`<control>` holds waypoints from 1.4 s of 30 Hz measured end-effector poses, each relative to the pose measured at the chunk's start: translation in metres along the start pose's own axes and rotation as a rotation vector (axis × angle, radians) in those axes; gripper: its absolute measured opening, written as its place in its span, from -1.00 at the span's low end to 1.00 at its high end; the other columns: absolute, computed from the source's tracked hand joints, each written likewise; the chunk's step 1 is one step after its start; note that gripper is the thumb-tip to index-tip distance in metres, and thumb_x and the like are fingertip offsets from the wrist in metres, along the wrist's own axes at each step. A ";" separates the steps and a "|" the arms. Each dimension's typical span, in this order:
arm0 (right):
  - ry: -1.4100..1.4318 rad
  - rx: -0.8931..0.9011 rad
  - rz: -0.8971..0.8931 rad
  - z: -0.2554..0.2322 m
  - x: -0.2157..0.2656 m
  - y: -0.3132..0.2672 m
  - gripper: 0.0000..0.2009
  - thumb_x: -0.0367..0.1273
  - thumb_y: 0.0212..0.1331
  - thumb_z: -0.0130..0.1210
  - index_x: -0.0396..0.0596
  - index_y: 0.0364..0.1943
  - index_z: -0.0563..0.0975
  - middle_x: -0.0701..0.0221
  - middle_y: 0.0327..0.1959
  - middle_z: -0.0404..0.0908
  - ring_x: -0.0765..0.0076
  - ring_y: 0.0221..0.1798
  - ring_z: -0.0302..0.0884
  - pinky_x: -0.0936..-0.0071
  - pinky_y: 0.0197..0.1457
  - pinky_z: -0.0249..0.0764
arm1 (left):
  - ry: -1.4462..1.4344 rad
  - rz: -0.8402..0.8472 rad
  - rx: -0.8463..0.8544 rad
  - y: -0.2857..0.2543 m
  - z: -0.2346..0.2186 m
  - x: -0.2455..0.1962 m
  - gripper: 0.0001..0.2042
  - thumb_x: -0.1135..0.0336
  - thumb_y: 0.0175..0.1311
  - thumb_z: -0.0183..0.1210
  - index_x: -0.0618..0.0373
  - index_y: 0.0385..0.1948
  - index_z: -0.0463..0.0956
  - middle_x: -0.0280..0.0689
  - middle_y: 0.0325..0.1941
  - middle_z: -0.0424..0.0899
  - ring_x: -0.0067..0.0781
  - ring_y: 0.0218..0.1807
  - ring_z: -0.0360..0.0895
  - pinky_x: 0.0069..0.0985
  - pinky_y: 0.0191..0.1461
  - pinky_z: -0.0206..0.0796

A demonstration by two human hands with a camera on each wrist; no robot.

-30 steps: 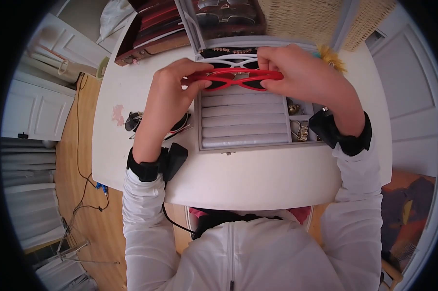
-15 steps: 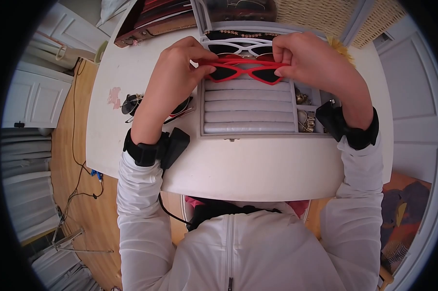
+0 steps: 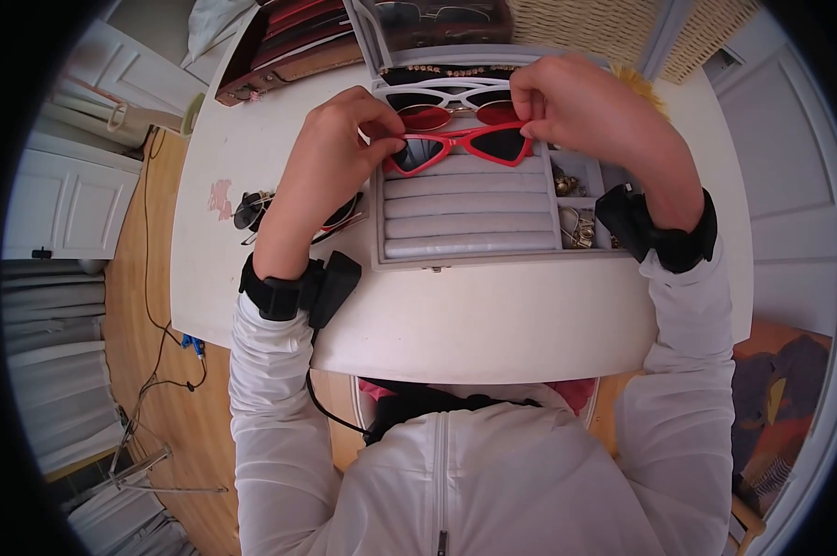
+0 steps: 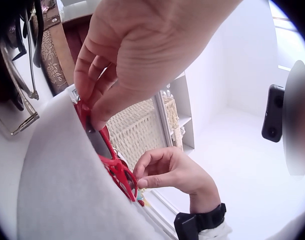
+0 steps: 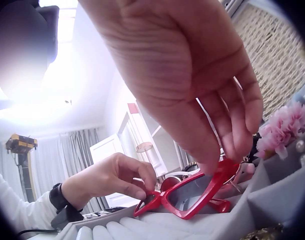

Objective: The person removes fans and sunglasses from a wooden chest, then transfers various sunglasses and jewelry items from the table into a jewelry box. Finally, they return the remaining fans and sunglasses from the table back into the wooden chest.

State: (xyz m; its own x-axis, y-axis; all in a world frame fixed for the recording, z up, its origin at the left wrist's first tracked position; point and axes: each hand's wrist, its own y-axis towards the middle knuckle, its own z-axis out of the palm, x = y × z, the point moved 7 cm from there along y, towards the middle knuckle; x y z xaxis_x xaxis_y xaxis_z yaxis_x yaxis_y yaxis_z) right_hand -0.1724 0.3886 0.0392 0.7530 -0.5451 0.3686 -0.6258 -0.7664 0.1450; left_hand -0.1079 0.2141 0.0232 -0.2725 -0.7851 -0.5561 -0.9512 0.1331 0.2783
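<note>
Red sunglasses held over the jewelry box

The left hand and right hand each pinch one end of the red sunglasses above the grey jewelry box.

You wear a white zip-front top with long sleeves; a black strap carrying a boxy black camera circles each wrist, and a thin black cable trails from the left one.

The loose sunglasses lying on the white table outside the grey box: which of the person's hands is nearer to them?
Left. The left hand is just above the loose sunglasses; the right hand is across the box, pinching the red sunglasses.
</note>
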 end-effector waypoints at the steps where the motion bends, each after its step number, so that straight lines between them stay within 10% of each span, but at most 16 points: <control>1: 0.000 -0.001 -0.001 0.000 0.001 0.000 -0.87 -0.58 -0.18 0.20 -0.23 -0.59 0.44 0.25 -0.64 0.52 0.29 -0.55 0.50 0.45 -0.46 0.36 | -0.001 0.001 0.003 0.000 0.000 0.000 -0.86 0.57 -0.06 0.26 0.22 -0.41 0.60 -0.30 -0.38 0.55 -0.47 -0.39 0.48 -0.59 -0.35 0.32; 42: 0.016 0.052 0.105 -0.005 -0.005 -0.002 -0.83 -0.50 -0.16 0.25 -0.20 -0.52 0.45 0.39 -0.69 0.41 0.41 -0.61 0.35 0.46 -0.50 0.28 | 0.042 0.020 -0.096 -0.002 -0.010 -0.004 -0.79 0.59 -0.05 0.25 0.22 -0.33 0.54 -0.33 -0.32 0.51 -0.52 -0.36 0.48 -0.61 -0.30 0.36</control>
State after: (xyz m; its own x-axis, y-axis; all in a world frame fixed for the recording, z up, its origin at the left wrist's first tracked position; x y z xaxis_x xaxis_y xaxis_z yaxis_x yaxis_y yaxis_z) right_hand -0.1760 0.3945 0.0417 0.6804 -0.6182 0.3935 -0.6894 -0.7221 0.0575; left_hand -0.1038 0.2107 0.0324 -0.2833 -0.8076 -0.5173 -0.9268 0.0919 0.3640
